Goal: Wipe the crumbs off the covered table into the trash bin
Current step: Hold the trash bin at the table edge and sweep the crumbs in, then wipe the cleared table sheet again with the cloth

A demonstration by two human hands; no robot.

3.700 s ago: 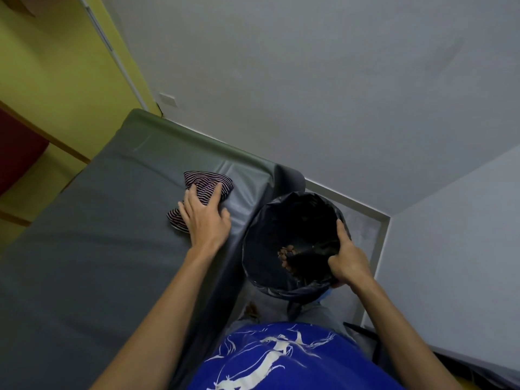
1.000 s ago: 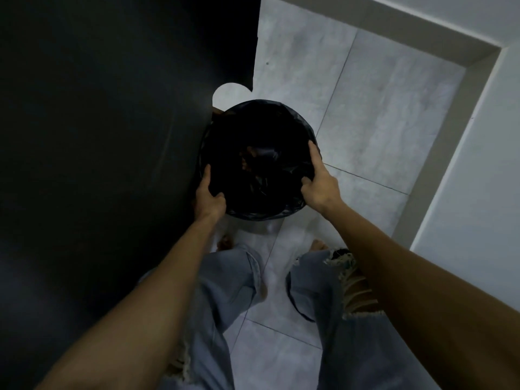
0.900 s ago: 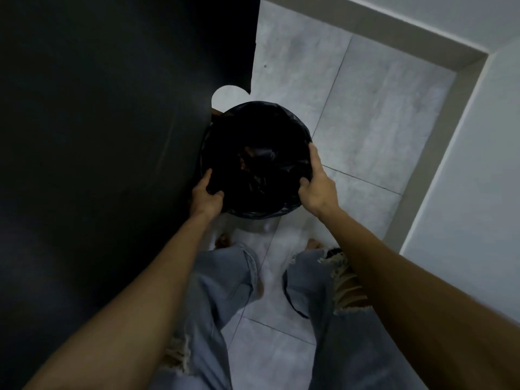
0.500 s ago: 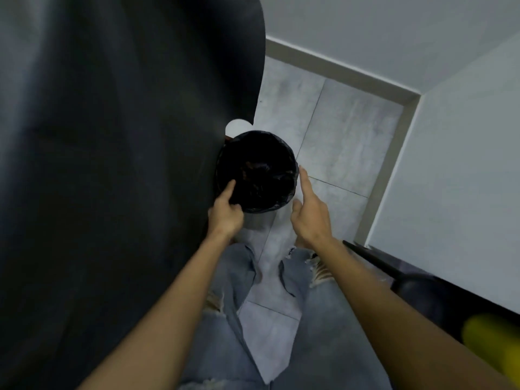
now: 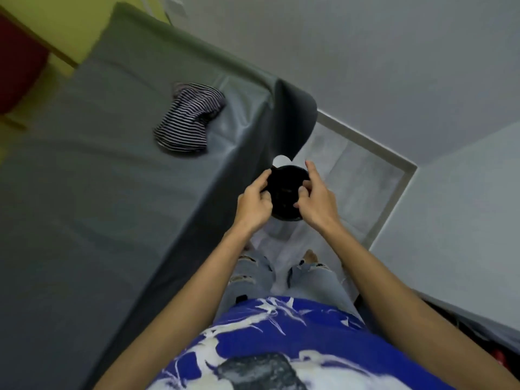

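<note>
Hands over trash bin [image 5: 284, 190].
Fingers [image 5: 313, 172] of left hand [image 5: 254, 205] and right hand [image 5: 317, 205] loosely curled, gripping nothing. Striped cloth [image 5: 188, 119] lies on the covered surface [image 5: 107, 198].

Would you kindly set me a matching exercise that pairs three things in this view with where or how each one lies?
1. crumpled striped cloth
2. round black-lined trash bin
3. smooth grey table cover

A. standing on the tiled floor
B. spread flat, hanging down at the corner
C. lying on top of the cover

Pairs: 1-C, 2-A, 3-B.
</note>
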